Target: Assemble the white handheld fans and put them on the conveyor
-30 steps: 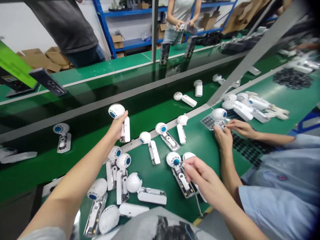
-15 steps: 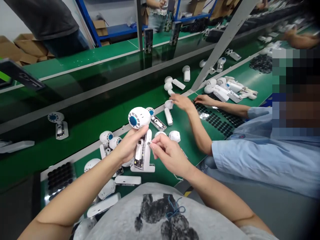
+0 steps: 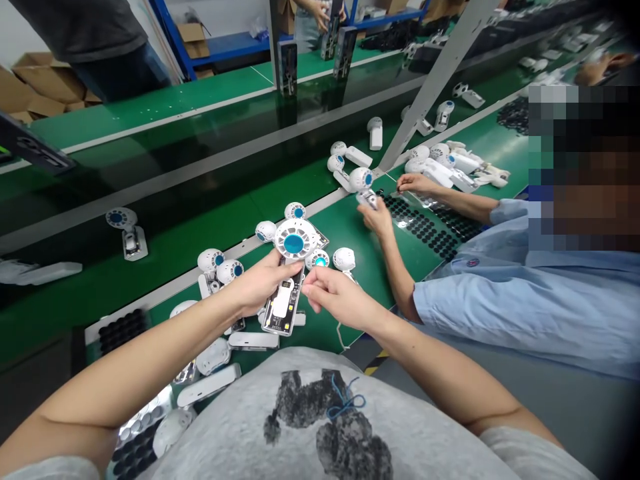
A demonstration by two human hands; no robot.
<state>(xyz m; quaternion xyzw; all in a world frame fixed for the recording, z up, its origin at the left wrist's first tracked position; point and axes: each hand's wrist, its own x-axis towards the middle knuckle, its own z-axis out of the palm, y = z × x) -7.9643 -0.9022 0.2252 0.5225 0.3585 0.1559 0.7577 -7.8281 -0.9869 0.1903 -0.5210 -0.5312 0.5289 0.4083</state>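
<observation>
My left hand [image 3: 257,283] grips a white handheld fan [image 3: 296,241] just below its round head. The head has a blue centre and slots around it. Its open handle, facing up, shows a dark circuit board [image 3: 281,308] with a white part on it. My right hand [image 3: 340,297] is closed in a pinch at the handle's right edge. What its fingertips hold, if anything, is too small to make out. Several similar fans [image 3: 230,270] lie around my hands, and a white handle piece [image 3: 254,341] rests nearer to me.
On my right, a co-worker's hand [image 3: 377,217] holds another fan [image 3: 361,179] beside a sheet of black round pads [image 3: 425,230]. More fans lie on the green conveyor belt [image 3: 210,200]. A slanted grey post [image 3: 435,87] rises beyond. Black pads [image 3: 123,330] lie at left.
The fan in my left hand has turned so its blue centre and circuit board face up more. My right hand stays close to its edge. The co-worker has lifted a fan.
</observation>
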